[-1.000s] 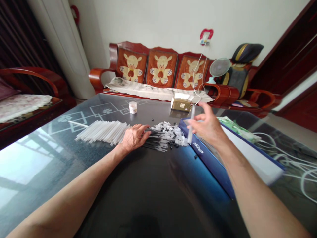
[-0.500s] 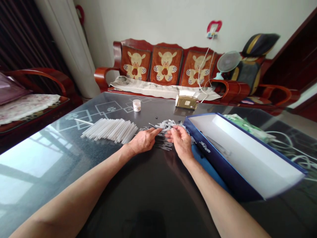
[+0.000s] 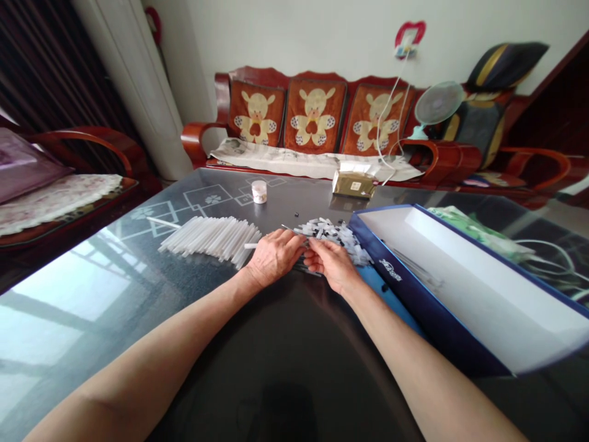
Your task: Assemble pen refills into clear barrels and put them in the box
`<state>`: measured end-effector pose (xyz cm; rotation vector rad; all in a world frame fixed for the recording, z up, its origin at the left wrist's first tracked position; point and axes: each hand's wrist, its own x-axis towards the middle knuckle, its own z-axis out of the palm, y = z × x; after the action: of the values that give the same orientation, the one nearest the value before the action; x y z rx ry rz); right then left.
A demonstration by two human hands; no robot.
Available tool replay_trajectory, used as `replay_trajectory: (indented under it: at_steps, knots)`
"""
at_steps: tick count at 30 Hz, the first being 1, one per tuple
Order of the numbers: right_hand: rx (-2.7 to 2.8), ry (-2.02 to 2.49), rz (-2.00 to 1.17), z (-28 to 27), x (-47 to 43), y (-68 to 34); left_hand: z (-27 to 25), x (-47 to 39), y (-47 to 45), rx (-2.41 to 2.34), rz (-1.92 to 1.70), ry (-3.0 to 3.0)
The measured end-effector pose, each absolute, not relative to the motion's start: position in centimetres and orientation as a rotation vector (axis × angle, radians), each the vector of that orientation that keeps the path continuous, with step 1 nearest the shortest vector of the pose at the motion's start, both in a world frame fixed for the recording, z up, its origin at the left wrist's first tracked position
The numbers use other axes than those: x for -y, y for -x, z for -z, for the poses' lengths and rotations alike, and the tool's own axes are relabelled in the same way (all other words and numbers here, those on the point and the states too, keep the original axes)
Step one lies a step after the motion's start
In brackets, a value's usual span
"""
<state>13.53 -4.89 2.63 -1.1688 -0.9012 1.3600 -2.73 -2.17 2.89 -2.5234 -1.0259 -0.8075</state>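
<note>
My left hand [image 3: 277, 255] is closed over the table, its fingertips meeting those of my right hand. From its left side sticks the end of a thin white plastic tube [image 3: 250, 246]. A slim dark rod [image 3: 289, 229] shows just above the left fingers, apparently held with the tube. My right hand [image 3: 332, 260] is pinched shut at the meeting point; what its fingertips hold is too small and covered to tell. Behind the hands lies a heap of small white and black plastic pieces [image 3: 329, 230]. Several thin rods lie partly hidden under the hands.
Left of the hands lies a row of white tubes [image 3: 214, 238]. A long blue box [image 3: 400, 279] with a white inside, holding thin rods, stands at right. Behind are a small white cup [image 3: 259, 192], a tissue box [image 3: 353, 183] and a green-white packet [image 3: 478, 230] beside cables.
My left hand has turned and curled, and a white tube end now shows at its left. My right hand has drawn back from the heap to meet it. The view has shifted slightly.
</note>
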Motion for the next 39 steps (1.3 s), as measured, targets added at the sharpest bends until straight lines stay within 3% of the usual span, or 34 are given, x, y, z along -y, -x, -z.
replay_trajectory:
  at_steps: [22, 29, 39]
  knots:
    - [1.202, 1.290, -1.094, -1.61, 4.37, -13.67, -2.41, 1.63, 2.70, 1.034, 0.771, 2.610]
    - [1.093, 1.197, -1.282, -2.39, 4.61, -13.69, -2.09, 1.44, 2.82, 1.017, 0.770, 2.576]
    - [1.077, 1.187, -1.294, -2.36, 4.55, -13.61, -2.14, 1.48, 2.75, 1.010, 0.729, 2.595]
